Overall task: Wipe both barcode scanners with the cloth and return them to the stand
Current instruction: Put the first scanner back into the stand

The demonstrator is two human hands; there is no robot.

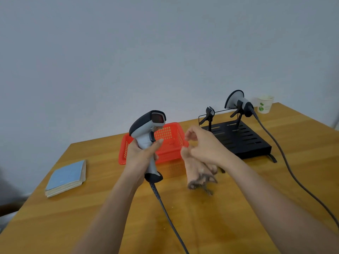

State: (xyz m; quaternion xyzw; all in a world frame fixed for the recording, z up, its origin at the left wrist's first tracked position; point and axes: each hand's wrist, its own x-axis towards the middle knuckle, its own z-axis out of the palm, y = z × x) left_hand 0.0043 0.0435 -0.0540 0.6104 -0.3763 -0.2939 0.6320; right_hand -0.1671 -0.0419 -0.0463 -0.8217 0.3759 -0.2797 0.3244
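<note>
Scanner number 1, a grey-and-black pistol-grip barcode scanner [146, 134], is up off the light wooden table [211, 217], upright, its dark red window facing right toward the far side. The person's left hand [142, 154] is wrapped round its grip, thumb across the front just under the trigger. From the black foot of the grip a grey coiled cable [168, 217] drops down and runs toward the near edge.

Just beside it, the right hand [205, 145] is curled round a beige cloth with a dark fringed edge [198, 173]. The cloth hangs down from the fist, its fringe just above or on the tabletop; which one cannot be told. Cloth and scanner are near each other but apart, not touching.

Off to the left lies a thin blue-covered booklet [67, 177], flat on the table.

Behind the hands sits a red perforated plastic basket [170, 140], partly hidden by the scanner and the left hand.

Farther right stands the black slotted metal stand [242, 138] with 2 clips on posts. The left clip [209, 114] holds nothing. In the right clip sits the second grey-and-black barcode scanner [237, 102], head pointing left, its own grey cable [286, 162] trailing off along the right side of the table.

At the far right corner stands a white paper cup with green print [265, 104], against the pale wall [128, 52].
</note>
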